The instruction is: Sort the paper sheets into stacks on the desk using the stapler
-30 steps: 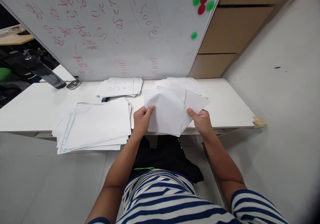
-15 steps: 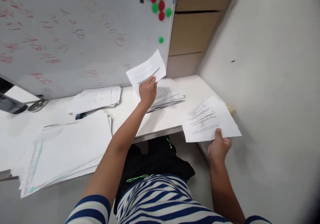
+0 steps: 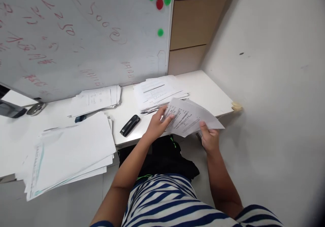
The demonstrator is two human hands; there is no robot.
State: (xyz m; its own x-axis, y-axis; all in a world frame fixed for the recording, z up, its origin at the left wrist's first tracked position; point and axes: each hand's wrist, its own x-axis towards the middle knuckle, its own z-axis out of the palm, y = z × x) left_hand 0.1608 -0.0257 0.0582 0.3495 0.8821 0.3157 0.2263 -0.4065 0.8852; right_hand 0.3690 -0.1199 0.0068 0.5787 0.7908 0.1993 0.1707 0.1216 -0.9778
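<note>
Printed sheets of paper [image 3: 186,117] are held between my two hands over the table's front edge, tilted and slightly bowed. My left hand [image 3: 158,123] grips their left edge, thumb on top. At the lower right edge my right hand [image 3: 209,137] pinches them with the thumb on the printed face. Just behind them, a stack of printed papers [image 3: 154,90] rests against the whiteboard's foot. A black stapler [image 3: 130,125] lies on the table to the left of my left hand.
On the white table [image 3: 203,88], a smaller paper pile [image 3: 98,98] lies at the back. A large paper stack [image 3: 76,149] overhangs the front edge at left. The whiteboard [image 3: 101,51] stands behind, and a wall [image 3: 266,101] closes the right side. Yellowish padding [image 3: 237,106] covers the table corner.
My left hand has let go of a sheet on the back stack and come to the held sheets. My right hand has moved them left. The stapler now shows.
</note>
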